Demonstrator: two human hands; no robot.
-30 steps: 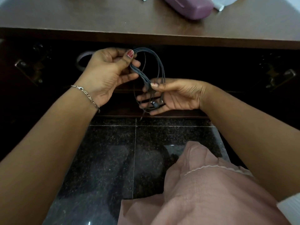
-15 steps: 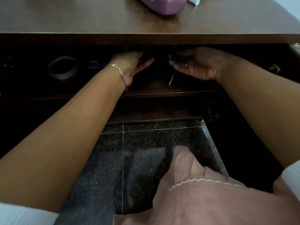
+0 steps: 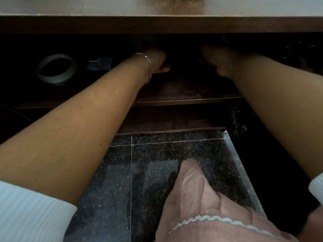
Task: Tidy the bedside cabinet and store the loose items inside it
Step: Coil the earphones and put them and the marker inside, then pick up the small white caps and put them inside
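Note:
Both my arms reach deep into the dark upper compartment of the bedside cabinet (image 3: 174, 25). My left hand (image 3: 157, 62), with a thin bracelet at the wrist, is under the cabinet top, its fingers mostly lost in shadow. My right hand (image 3: 216, 58) is further right at the same depth, also dim. The dark earphone cable that I held earlier is not visible in the shadow between the hands. Whether either hand still holds it cannot be told.
A roll of tape (image 3: 56, 69) lies on the shelf (image 3: 185, 100) at the left, with a small dark blue item (image 3: 98, 62) beside it. A lower shelf edge (image 3: 171, 131) sits above the speckled black floor (image 3: 157, 163). My pink-clad knee (image 3: 194, 198) is below. A door hinge (image 3: 237, 123) shows at right.
A second ago my hands held the coiled dark cable in front of the cabinet. They have moved inside the upper compartment and gone deeper, and my head has dropped lower and closer.

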